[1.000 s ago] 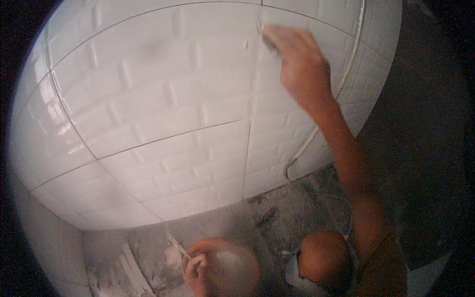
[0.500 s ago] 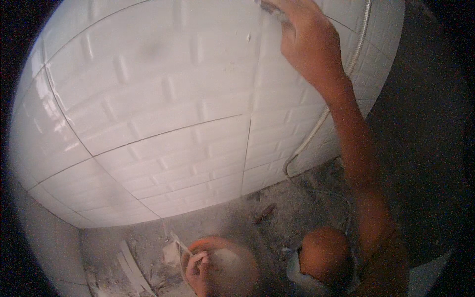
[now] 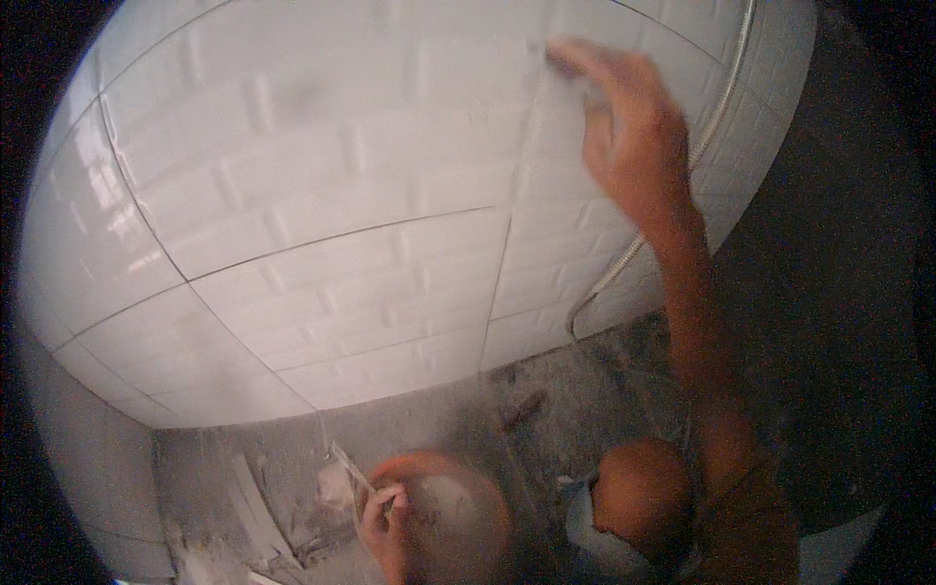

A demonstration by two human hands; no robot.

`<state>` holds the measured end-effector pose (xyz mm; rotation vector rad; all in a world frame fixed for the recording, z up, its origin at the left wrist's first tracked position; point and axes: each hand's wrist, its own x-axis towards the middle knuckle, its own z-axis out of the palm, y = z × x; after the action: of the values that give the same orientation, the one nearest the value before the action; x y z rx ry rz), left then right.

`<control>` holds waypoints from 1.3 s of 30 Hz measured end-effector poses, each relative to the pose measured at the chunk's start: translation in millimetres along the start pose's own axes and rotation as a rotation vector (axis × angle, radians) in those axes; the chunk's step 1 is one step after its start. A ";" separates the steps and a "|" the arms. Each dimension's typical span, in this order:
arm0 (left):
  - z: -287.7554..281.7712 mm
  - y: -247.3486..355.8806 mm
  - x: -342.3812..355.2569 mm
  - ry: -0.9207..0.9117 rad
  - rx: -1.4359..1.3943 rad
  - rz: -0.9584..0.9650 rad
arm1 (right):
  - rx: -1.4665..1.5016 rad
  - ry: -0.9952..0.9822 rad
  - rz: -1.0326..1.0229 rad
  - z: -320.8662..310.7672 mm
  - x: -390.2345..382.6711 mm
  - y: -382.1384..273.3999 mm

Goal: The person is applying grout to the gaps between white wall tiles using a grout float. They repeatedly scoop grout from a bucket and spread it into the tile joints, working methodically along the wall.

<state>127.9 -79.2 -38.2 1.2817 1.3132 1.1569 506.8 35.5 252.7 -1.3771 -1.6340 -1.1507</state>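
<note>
Many pale tiles with a raised brick-like pattern make up the white wall that fills most of the view. Below it spreads a dusty grey floor. A pale ribbed hose runs down the wall's right part toward the floor. On the floor, in front of the wall, stands a round orange-rimmed basin; right of it shows a bare knee, edged with light cloth. The right hand is raised at the wall, fingers bent toward a vertical joint; blur hides whether it grips anything. Light strips lie left of the basin. The left hand, fingers curled at the basin's left rim, grasps a slim pale stick, which points up and left. A small reddish-brown piece lies near the wall's foot.
</note>
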 end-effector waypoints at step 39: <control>-27.9 -27.7 47.2 -0.032 -0.125 -0.039 | -0.038 0.103 -0.082 96.5 -45.6 -63.6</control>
<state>96.1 -32.7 -62.7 1.1740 1.2180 1.1682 456.1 106.4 164.3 -1.2628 -1.6154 -1.2849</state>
